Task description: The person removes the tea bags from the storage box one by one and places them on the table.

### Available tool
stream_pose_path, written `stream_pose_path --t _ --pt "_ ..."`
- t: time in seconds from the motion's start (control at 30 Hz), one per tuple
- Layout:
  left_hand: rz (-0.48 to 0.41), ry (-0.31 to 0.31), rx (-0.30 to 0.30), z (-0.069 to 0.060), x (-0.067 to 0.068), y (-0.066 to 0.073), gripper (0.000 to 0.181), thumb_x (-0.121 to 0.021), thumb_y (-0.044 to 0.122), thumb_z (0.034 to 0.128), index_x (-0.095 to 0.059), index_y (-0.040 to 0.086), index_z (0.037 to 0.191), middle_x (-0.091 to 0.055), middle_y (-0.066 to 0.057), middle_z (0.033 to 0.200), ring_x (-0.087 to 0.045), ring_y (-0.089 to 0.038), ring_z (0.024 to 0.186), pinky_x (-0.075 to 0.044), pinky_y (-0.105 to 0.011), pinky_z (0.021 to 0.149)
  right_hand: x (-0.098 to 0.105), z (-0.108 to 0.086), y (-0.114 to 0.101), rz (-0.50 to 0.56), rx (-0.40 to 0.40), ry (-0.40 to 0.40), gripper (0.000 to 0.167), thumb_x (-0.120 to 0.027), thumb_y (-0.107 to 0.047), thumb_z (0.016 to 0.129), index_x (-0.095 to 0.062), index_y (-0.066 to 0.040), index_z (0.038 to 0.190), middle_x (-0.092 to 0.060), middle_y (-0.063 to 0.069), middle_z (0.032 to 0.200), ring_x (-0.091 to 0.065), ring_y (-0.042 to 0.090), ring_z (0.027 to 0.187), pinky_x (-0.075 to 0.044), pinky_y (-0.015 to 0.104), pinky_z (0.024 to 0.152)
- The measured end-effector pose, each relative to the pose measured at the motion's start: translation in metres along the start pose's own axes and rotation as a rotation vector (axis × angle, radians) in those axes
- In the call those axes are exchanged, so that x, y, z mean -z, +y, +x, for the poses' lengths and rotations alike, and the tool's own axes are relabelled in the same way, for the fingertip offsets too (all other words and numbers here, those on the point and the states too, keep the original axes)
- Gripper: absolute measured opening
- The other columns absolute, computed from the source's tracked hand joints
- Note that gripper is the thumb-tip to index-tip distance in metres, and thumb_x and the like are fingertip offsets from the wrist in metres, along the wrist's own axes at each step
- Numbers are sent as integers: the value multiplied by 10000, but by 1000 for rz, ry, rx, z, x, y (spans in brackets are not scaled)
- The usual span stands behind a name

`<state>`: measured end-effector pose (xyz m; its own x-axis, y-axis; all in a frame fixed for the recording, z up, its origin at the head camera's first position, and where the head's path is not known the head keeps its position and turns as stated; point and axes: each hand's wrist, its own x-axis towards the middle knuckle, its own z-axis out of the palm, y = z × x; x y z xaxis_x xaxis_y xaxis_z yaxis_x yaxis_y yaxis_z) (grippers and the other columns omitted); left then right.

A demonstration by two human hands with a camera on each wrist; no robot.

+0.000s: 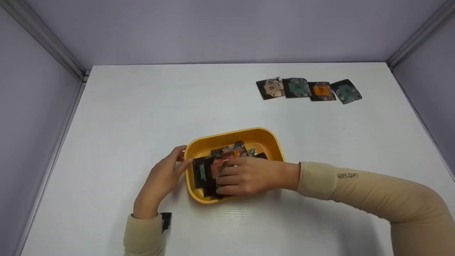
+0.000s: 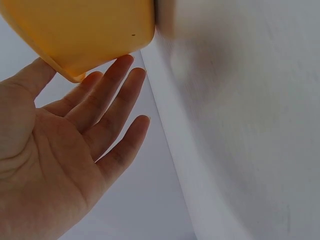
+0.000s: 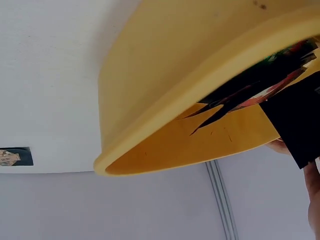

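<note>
A yellow tub [image 1: 234, 135] holds a jumble of dark square packets [image 1: 202, 172], some with teal, red or orange labels. At the tub's left end, my left hand [image 1: 165, 174] has its thumb at the rim and its fingers against the outside wall; the left wrist view shows the hand [image 2: 85, 125] and the tub's underside [image 2: 90, 30]. Reaching in from the right, my right hand [image 1: 249, 176] has bent fingers over the packets beside a red label; its grip is hidden. In the right wrist view a black packet [image 3: 295, 117] rises past the rim, a fingertip at its corner.
Toward the back right of the white table [image 1: 142, 106], several packets lie in a row, the leftmost with a beige label [image 1: 272, 88] and one with an orange label [image 1: 321, 90]. A small black object [image 1: 166, 219] shows beside my left cuff. Pale walls enclose the table's back and sides.
</note>
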<state>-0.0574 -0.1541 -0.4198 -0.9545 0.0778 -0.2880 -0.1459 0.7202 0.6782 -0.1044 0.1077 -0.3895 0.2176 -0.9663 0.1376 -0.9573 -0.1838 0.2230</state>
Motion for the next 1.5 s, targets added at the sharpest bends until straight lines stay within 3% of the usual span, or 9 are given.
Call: stream_pose_path --t 0.17,0.43,0.7,0.83,1.07,1.23,1.37,1.5 --pt "1 -3 4 1 2 0 525 -508 384 1040 -391 142 1491 -571 -151 1355 -510 -356 1269 -390 -570 1067 2 1 -2 -22 41 89 201 -594 -172 1006 -671 -149 1190 -697 5 1180 -634 181 1084 -500 331 970" --pt "-1 -3 2 2 3 1 521 -512 377 1040 -394 142 1490 -571 -146 1356 -500 -360 1277 -380 -576 1072 7 -7 -2 -51 12 112 234 -608 -192 1001 -665 -145 1223 -696 8 1165 -629 185 1036 -523 326 904" --pt "7 -1 -8 2 1 1 525 -516 365 1040 -387 136 1495 -576 -144 1348 -518 -352 1257 -401 -561 1060 14 -20 2 -110 -122 181 280 -484 -241 1056 -670 -136 1238 -699 8 1151 -636 190 983 -516 314 803" --pt "7 4 -19 2 0 0 520 -515 362 1041 -391 137 1493 -584 -141 1336 -518 -353 1257 -396 -569 1060 17 -28 4 -134 -178 209 307 -428 -170 1066 -667 -119 1251 -693 32 1157 -627 211 961 -514 324 790" --pt "2 5 -7 1 -1 0 530 -510 379 1041 -387 134 1494 -581 -141 1341 -521 -346 1255 -400 -561 1060 16 -43 10 -135 -299 265 254 -528 -75 1027 -675 -89 1234 -696 61 1151 -633 229 958 -535 332 808" --pt "-6 0 0 1 -2 1 526 -511 383 1039 -389 149 1494 -578 -138 1347 -519 -345 1259 -401 -561 1060 20 -56 17 -119 -413 320 276 -652 -62 945 -676 -80 1219 -709 75 1119 -642 251 914 -552 352 740" --pt "-10 -4 9 0 -2 1 525 -510 390 1039 -389 163 1497 -575 -132 1352 -523 -341 1253 -407 -558 1056 26 -68 22 -139 -498 323 376 -757 -33 848 -679 -85 1211 -719 81 1083 -649 261 879 -555 368 722" --pt "-9 -3 11 -1 -1 0 522 -507 388 1040 -389 163 1496 -575 -134 1348 -530 -339 1240 -413 -557 1050 26 -79 29 -168 -571 318 337 -758 -36 854 -700 -77 1183 -724 98 1066 -657 283 878 -563 384 729"
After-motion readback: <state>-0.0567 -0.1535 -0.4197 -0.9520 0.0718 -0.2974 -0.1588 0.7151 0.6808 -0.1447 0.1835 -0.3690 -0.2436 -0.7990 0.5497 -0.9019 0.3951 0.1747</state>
